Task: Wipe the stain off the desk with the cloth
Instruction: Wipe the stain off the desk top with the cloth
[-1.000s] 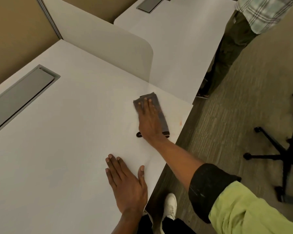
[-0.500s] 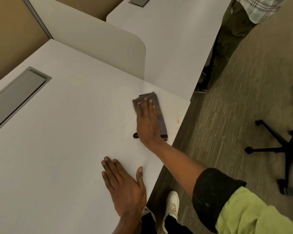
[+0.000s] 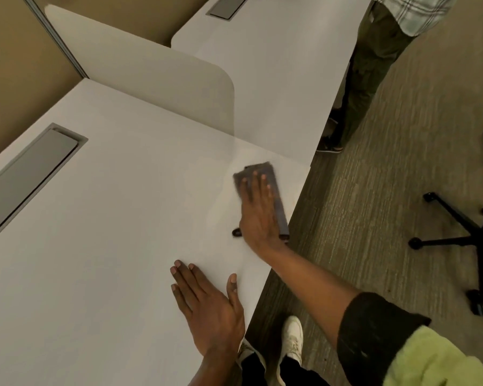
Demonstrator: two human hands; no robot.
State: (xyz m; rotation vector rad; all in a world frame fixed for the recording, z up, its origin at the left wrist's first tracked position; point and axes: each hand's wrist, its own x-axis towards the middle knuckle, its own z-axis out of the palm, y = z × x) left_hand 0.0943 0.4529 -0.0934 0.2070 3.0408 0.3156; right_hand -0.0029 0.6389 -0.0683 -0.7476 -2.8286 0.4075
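Grey cloth (image 3: 273, 190) pressed flat under right hand (image 3: 258, 215), fingers (image 3: 255, 181) extended; left hand (image 3: 207, 305) spread open on tabletop (image 3: 95, 246).

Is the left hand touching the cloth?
No. The left hand lies flat on the bare desk, apart from the cloth that the right hand presses down.

The grey cloth (image 3: 265, 188), folded into a long strip, lies flat on the white desk (image 3: 109, 218), near the desk's right front edge; any stain is indiscernible.
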